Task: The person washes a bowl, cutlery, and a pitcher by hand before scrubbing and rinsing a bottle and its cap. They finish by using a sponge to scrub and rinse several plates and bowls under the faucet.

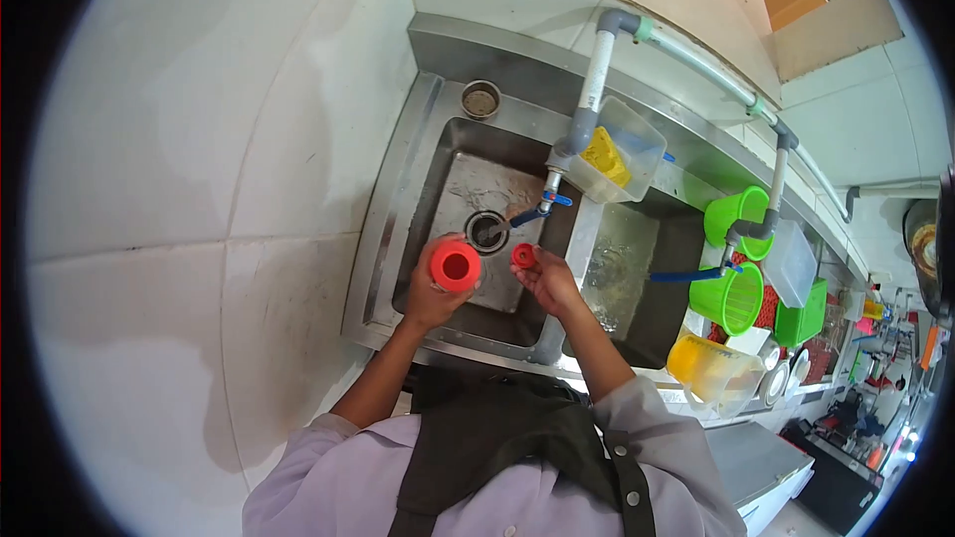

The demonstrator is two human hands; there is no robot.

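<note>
1. The left hand [425,300] was closed around a red bottle [455,267], which stood with its open mouth toward the camera, above the left basin [473,179].
2. A small metal bowl [480,99] rested on the sink edge, behind this basin.
3. Between the two hands and a little behind them, water ran from a tap [548,201] near the round drain [486,229].
4. The right hand [550,283] was narrow, and its fingers held a small red cap [524,256], apart from the bottle.
5. Further right, a clear box [642,144] contained something yellow [605,156], and the right basin [652,333] had water inside.
6. Next came a yellow container [696,363] and two green baskets [731,300].
</note>
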